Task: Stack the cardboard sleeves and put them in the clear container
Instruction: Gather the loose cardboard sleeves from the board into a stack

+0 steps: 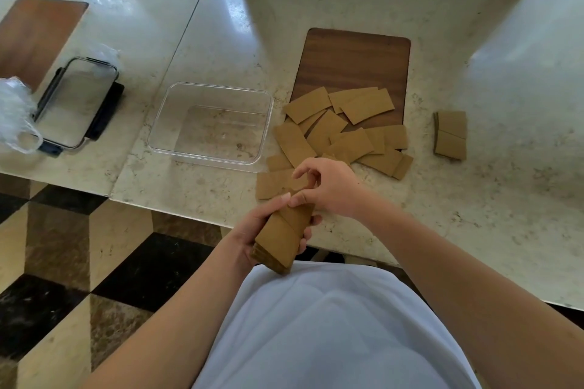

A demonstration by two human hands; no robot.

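Observation:
My left hand grips a thick stack of brown cardboard sleeves just off the table's front edge, near my body. My right hand rests its thumb and finger on the top sleeve of that stack, which lies skewed. Several loose sleeves lie scattered on the marble table, partly over a dark wooden board. A small separate pile of sleeves sits to the right. The clear container stands open and holds nothing, left of the loose sleeves.
The container's lid with black clips lies on the left table beside crumpled clear plastic. Another wooden board sits at far left. A seam separates the two marble tabletops. Checkered floor shows below.

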